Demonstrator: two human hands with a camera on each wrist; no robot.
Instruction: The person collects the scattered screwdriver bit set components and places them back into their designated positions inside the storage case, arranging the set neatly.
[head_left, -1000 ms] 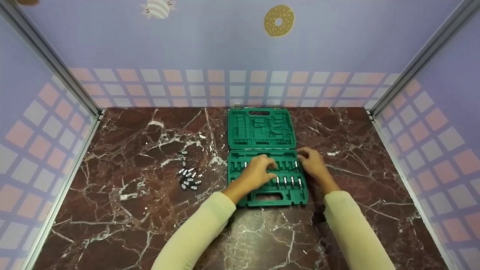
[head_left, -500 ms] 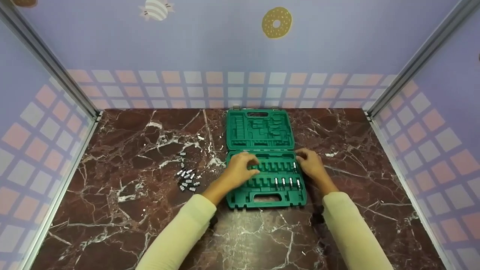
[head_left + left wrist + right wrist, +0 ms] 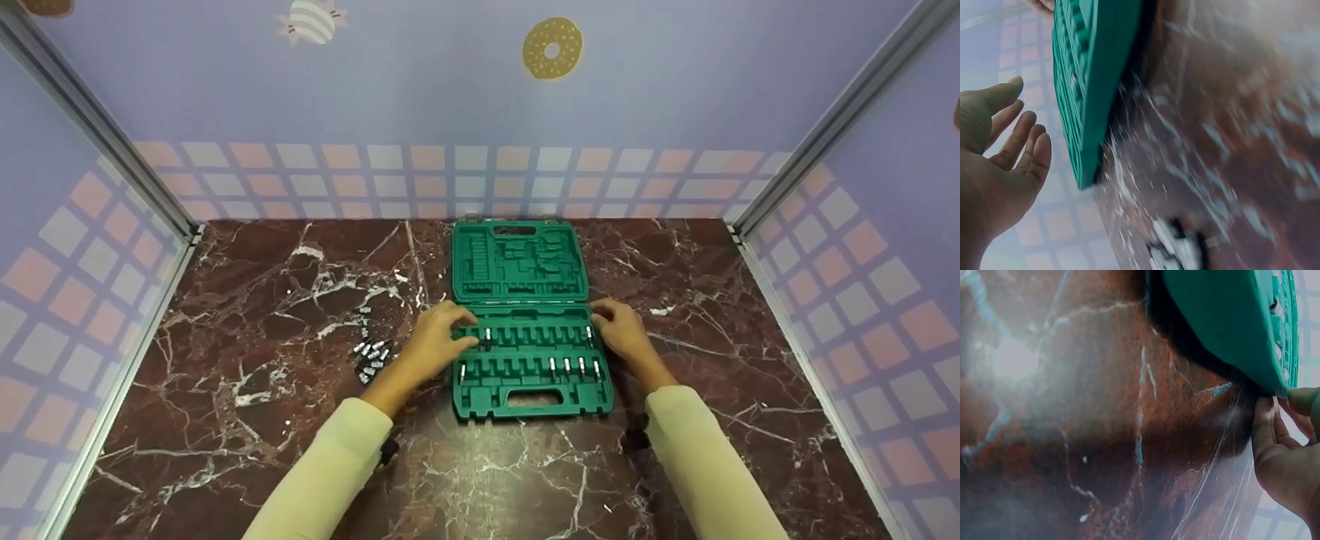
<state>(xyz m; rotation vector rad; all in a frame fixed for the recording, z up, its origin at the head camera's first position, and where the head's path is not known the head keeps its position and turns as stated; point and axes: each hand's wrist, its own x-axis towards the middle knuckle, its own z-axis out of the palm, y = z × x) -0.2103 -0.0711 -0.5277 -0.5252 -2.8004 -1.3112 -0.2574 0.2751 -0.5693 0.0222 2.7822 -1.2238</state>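
A green socket case [image 3: 480,399] lies unfolded, its moulded lid [image 3: 520,262] toward the back wall. Small chrome sockets stand in its two slotted rows: one at the front left [image 3: 462,371], several at the front right [image 3: 568,365], and others in the rear row, including a left one [image 3: 487,337]. My left hand [image 3: 435,337] is over the case's left edge; in the left wrist view its relaxed fingers [image 3: 1041,154] hold nothing. At the right edge, my right hand [image 3: 626,334] pinches the case's rim between thumb and fingers, as the right wrist view shows.
A loose pile of small sockets [image 3: 371,356] lies on the dark marbled tabletop [image 3: 247,315], left of the case. Patterned panels enclose the table at the back [image 3: 360,90] and both sides.
My left hand has moved left from over the middle of the case to its left edge, uncovering the left slots and sockets. The right hand has stayed at the right edge.
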